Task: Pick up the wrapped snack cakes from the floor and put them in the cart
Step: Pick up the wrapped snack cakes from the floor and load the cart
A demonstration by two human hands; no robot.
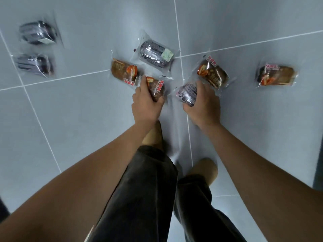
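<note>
Film looks slick, cake inside soft + light: take across the middle, no squashing. Left grip [146,103] clamped on brown cake [157,87], right grip [203,103] on dark cake [187,92], both down at floor [70,119]; six more cakes [155,53] lie around.

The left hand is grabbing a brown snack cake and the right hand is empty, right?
Not quite. The right hand is not empty: it grips a dark-wrapped snack cake down at the floor. The left hand does grip a brown snack cake, as you said. The head view shows both.
</note>
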